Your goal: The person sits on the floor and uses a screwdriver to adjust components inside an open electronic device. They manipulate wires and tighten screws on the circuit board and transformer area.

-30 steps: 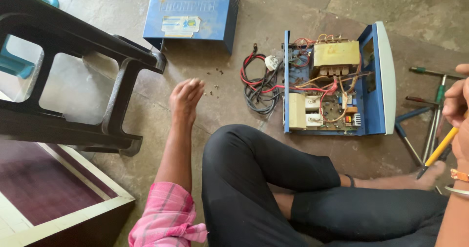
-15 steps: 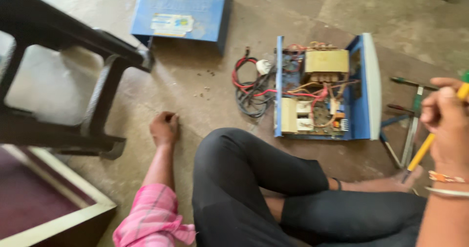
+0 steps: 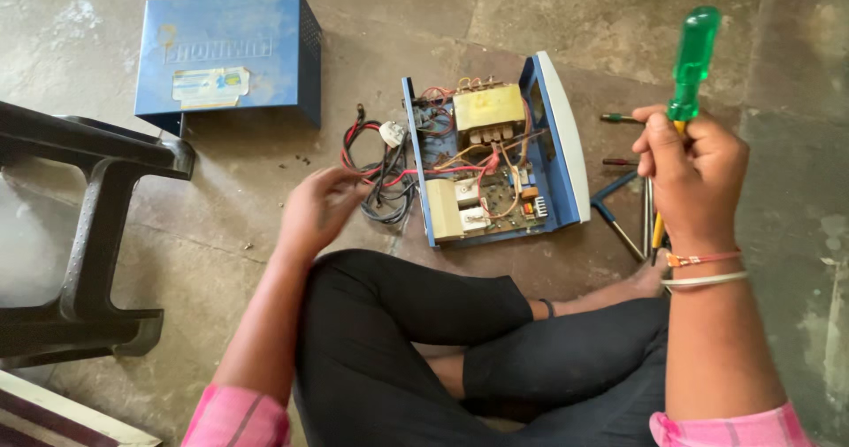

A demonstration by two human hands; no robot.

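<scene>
A black stool stands at the left, off to one side of the bare concrete floor where the person sits cross-legged. Far left lies the blue cover, lifted off and set well apart, so the unit's inside is exposed. The open unit rests on the floor straight ahead of the knees, near enough for both arms to reach; its circuit board and yellow-wrapped transformer face up toward the head, and its white front panel stands on edge at the right. A bundle of red and black wires spills out on its left side. Spare tools lie on the floor just right of the unit, beside the foot, handy to the working arm. The right hand is clenched around a screwdriver, green handle up, raised clear of the unit. The left hand hovers loosely curled and empty, just beside the wires.
</scene>
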